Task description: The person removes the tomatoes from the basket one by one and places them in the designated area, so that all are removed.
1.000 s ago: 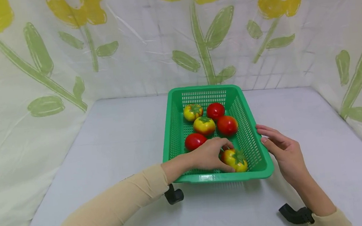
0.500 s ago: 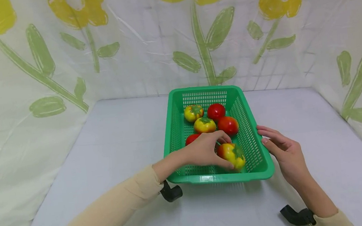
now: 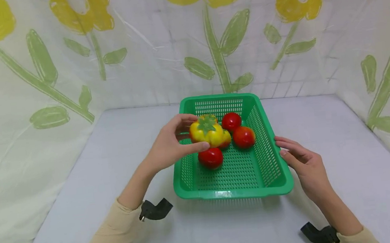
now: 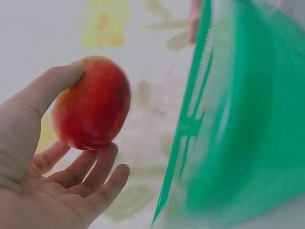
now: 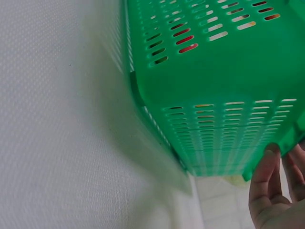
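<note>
Your left hand (image 3: 169,146) holds a yellow-red fruit (image 3: 206,132) above the basket (image 3: 231,193), thumb opposing fingers to secure its roundness; your relaxed right hand (image 3: 306,163) touches the rim, probably steadying it.

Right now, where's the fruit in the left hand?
In the head view, the held fruit appears over the left half of the green basket, above a red fruit.
</note>
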A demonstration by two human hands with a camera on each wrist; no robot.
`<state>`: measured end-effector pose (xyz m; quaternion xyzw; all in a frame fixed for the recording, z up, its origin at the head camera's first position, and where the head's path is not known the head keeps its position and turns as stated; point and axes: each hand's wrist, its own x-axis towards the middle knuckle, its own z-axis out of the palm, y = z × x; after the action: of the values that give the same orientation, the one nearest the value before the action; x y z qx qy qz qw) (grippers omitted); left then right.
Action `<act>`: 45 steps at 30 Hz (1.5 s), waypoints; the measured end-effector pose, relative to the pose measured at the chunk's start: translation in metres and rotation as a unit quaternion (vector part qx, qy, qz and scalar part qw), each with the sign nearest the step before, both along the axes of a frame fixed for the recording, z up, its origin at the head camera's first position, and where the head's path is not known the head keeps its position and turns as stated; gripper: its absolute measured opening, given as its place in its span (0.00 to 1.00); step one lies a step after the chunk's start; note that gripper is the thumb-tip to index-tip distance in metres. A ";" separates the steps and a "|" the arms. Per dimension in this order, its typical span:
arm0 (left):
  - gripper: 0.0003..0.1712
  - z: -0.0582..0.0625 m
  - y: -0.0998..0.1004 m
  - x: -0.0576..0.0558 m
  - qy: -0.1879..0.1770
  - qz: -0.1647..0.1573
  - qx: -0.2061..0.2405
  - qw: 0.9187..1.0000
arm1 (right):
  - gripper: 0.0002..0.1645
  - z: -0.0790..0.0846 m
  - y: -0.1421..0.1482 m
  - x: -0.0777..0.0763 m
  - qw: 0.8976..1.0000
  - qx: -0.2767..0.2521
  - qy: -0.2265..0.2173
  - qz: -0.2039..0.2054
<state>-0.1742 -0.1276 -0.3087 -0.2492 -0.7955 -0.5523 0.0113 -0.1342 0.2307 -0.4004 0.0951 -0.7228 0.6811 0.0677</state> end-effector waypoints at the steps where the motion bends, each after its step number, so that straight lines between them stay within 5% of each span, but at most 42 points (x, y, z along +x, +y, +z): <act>1: 0.35 0.000 -0.007 0.000 0.005 0.014 0.015 1.000 | 0.23 0.000 0.000 0.000 1.000 0.001 0.001 0.000; 6: 0.36 -0.013 -0.038 -0.006 0.027 0.099 0.084 0.991 | 0.22 0.000 0.000 0.000 1.000 0.000 0.002 0.001; 11: 0.39 -0.034 -0.057 -0.011 0.010 0.190 0.088 0.978 | 0.22 -0.001 0.001 0.001 1.000 0.005 0.004 -0.002; 19: 0.43 -0.064 -0.076 -0.025 -0.029 0.249 0.066 0.966 | 0.22 0.000 0.000 0.003 1.000 0.000 -0.002 -0.008; 27: 0.47 -0.084 -0.083 -0.043 -0.056 0.280 0.042 0.957 | 0.21 0.002 -0.001 0.002 1.000 0.023 0.005 -0.014; 33: 0.46 -0.097 -0.086 -0.056 -0.071 0.276 0.027 0.958 | 0.21 0.003 -0.002 0.001 1.000 0.007 0.003 -0.016; 45: 0.45 -0.116 -0.094 -0.060 -0.117 0.276 -0.027 0.954 | 0.21 0.001 -0.005 0.002 0.999 0.030 0.019 -0.025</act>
<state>-0.2342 -0.2211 -0.4246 0.0461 -0.8435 -0.5313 0.0631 -0.1321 0.2257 -0.3989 0.0923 -0.7439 0.6550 0.0955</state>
